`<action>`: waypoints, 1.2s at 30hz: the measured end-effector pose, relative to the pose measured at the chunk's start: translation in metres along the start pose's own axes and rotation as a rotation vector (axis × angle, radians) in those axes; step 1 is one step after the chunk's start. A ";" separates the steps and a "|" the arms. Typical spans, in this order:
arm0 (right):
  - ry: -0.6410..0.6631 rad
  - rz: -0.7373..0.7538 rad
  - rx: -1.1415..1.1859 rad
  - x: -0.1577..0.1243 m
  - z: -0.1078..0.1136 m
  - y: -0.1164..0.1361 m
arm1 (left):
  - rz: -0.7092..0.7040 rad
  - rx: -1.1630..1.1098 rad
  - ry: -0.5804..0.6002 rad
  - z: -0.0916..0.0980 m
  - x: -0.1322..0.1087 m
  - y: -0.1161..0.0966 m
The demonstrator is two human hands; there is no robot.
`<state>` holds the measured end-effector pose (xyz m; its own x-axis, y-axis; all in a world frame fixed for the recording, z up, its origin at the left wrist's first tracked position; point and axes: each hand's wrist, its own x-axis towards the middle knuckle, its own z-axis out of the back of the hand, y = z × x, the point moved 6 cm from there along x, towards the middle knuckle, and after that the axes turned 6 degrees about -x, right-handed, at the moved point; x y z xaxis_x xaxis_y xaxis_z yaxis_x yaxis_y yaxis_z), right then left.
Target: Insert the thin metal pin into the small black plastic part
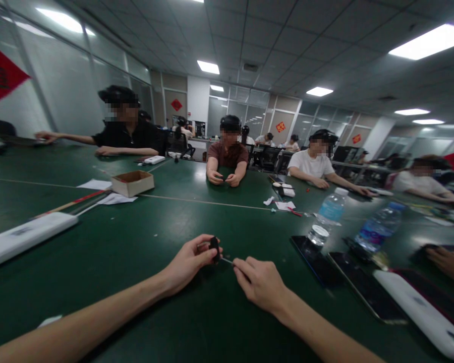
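Office room, long green surface (109, 237). Small black part (214, 245) is gripped by the left hand (187, 264) above the surface. Thin metal pin (227, 260) is pinched in the right hand (259, 285), its tip just beside the part. Open cardboard box (132, 183) sits farther off, contents unclear. Water is seen in plastic bottle (331, 209) and second bottle (378, 227), right.
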<state>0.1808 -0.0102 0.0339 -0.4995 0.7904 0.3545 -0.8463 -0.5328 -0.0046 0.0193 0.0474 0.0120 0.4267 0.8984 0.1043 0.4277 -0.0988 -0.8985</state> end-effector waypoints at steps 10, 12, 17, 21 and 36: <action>-0.002 -0.012 0.021 -0.003 0.002 0.000 | -0.046 0.175 0.020 -0.002 -0.002 -0.003; -0.010 -0.025 0.040 -0.003 0.002 -0.001 | -0.055 0.168 0.024 -0.003 -0.001 -0.005; -0.089 -0.123 0.119 -0.001 0.000 -0.010 | -0.052 0.238 0.098 -0.014 -0.005 -0.009; -0.145 -0.177 0.185 0.001 0.002 -0.017 | -0.036 0.296 0.197 -0.024 -0.010 -0.009; -0.024 -0.049 0.073 0.001 0.001 -0.004 | 0.001 0.076 -0.035 -0.002 -0.002 -0.001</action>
<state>0.1839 -0.0081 0.0355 -0.4520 0.8092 0.3753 -0.8535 -0.5147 0.0817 0.0198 0.0449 0.0133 0.3984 0.9128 0.0899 0.3650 -0.0678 -0.9285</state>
